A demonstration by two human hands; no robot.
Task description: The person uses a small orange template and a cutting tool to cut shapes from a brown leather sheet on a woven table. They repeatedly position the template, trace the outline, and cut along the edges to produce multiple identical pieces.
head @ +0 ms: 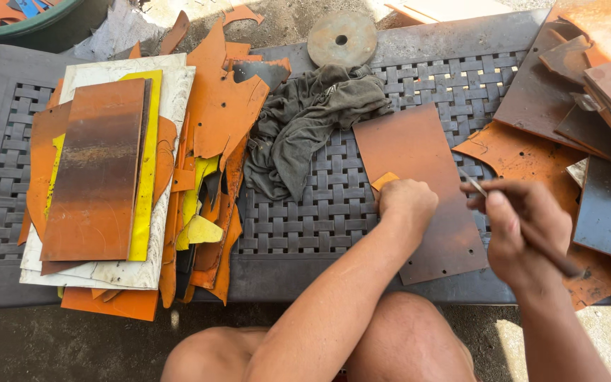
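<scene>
Nearest, two bare knees at the bottom edge, forearms reaching up from them over a dark woven-pattern plastic table [319, 205]. Left hand [406, 204] closed into a loose fist, pressing a small orange template piece [384, 180] flat against a brown rectangular sheet [419, 187]. Right hand [521, 226] just beside it to the right, fingers pinched shut around a thin metal scriber [476, 185], tip aimed toward the left hand and hovering over the sheet's right edge; contact with the sheet not clear to see. Hands near each other but not touching. Brown sheet lying flat on the table, slightly tilted, small holes along its lower end.

Left of the sheet, a crumpled dark grey rag [305, 120] sprawled on the table. Further left, a heap of orange offcuts [217, 113] mixed with yellow scraps [199, 230], then a stack of boards [100, 170]: brown-orange on top, yellow beneath, white at the bottom. To the right, a pile of rusty brown and grey plates [588, 92], overlapping.

At the far edge, a round metal disc [341, 38] with a centre hole. Beyond, at top left, the rim of a green tub [30, 25].
</scene>
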